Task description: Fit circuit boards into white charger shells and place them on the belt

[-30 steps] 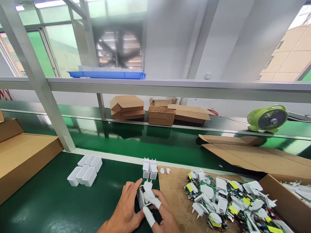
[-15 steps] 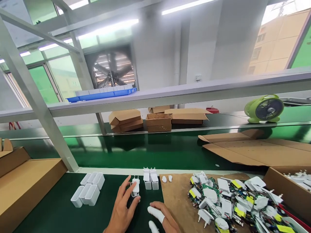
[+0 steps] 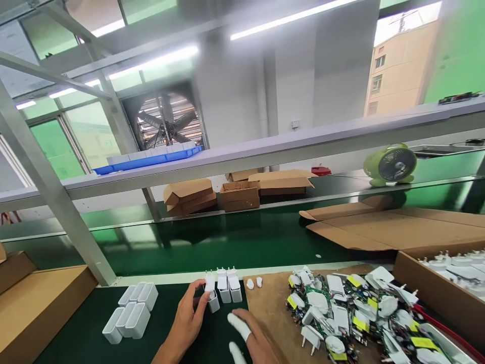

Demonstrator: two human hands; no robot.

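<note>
Counts at your station: three white charger units in a short row near the far edge of the green worktop (image 3: 76, 336). One is at your left hand (image 3: 185, 318), two finished-looking neighbours (image 3: 234, 289) stand just to its right. Six hollow white housings (image 3: 137, 321) to your left, two rows of three, mouths up. Two small white pieces (image 3: 250, 284) on the brown board (image 3: 271, 318). One heap of circuit assemblies (image 3: 343, 309) on that board too, overlapping too much to count. One open carton (image 3: 443, 287) of white plug parts at far right, one green fan (image 3: 396, 164) on the bench behind.

The unit at your left hand (image 3: 214, 304): white, upright, boxy housing below, plug piece seated over its mouth, pins pointing up and away from you. It sits just beside the other two, same orientation.

Left grip: thumb and forefinger touch the unit's left side; fingertips partly hidden, so I can't tell if you're clamped on it or just resting there. Right hand (image 3: 258, 337): nothing held, thumb and forefinger apart, both in white finger covers (image 3: 239, 326), low over the worktop at the board's left edge.
</note>
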